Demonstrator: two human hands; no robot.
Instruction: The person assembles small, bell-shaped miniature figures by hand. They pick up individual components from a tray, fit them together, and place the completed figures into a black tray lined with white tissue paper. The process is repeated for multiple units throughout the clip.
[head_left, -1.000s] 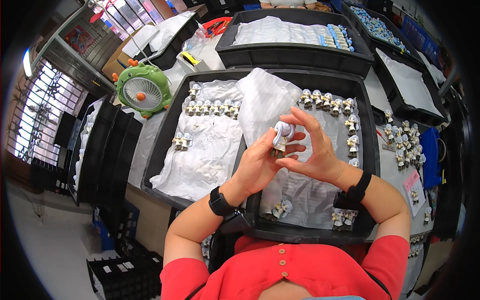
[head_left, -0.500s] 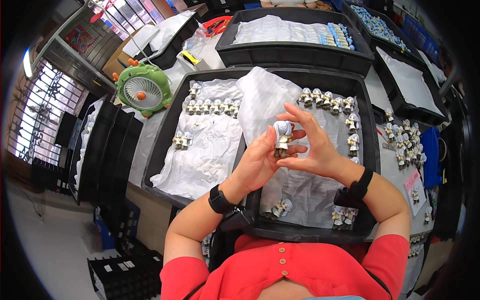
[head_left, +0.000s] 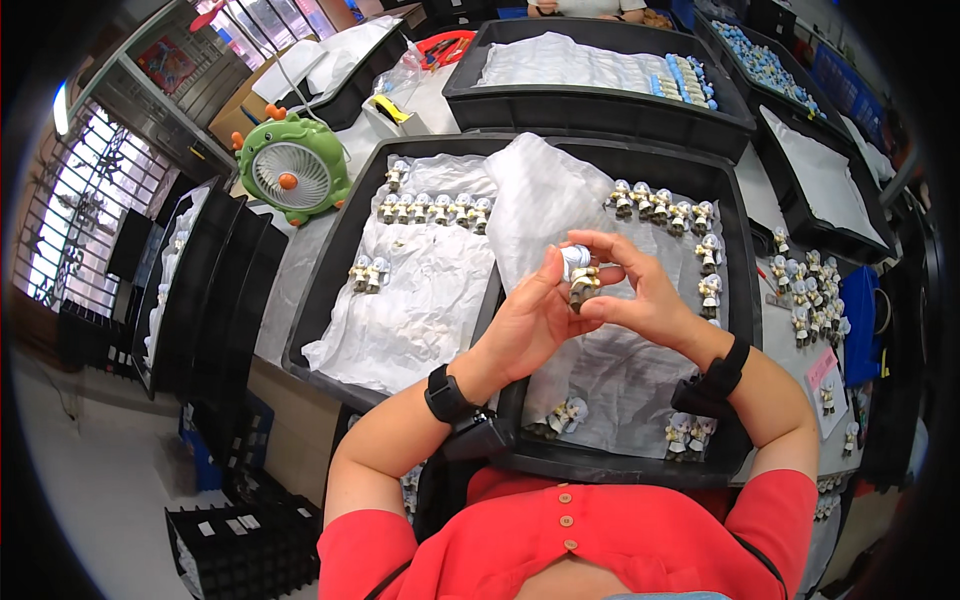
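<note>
Over the divided black tray (head_left: pixel 744 300), a small figurine (head_left: pixel 580 280) with pale blue-white hair, a light top and dark boots is held between both hands. My left hand (head_left: pixel 522 325) has its thumb against the figurine's head side, its fingers behind partly hidden. My right hand (head_left: pixel 655 300) curves around the other side, fingertips at the head and thumb near the boots. Similar figurines stand in a row (head_left: pixel 435 210) on white sheeting in the left compartment. More line the right compartment's back (head_left: pixel 660 203), and several lie or stand near its front (head_left: pixel 690 435).
A crumpled white sheet (head_left: pixel 545 195) covers the tray's divider. At the left stands a green fan (head_left: pixel 293 168) near stacked black trays (head_left: pixel 215 290). Loose figurines (head_left: pixel 810 295) crowd the table on the right, by a blue bin (head_left: pixel 860 325). Another black tray (head_left: pixel 600 118) lies beyond.
The figurine has tilted and turned in my hands, its head now leaning left. My right fingers have come down from spread to closed around it. The view has shifted slightly.
</note>
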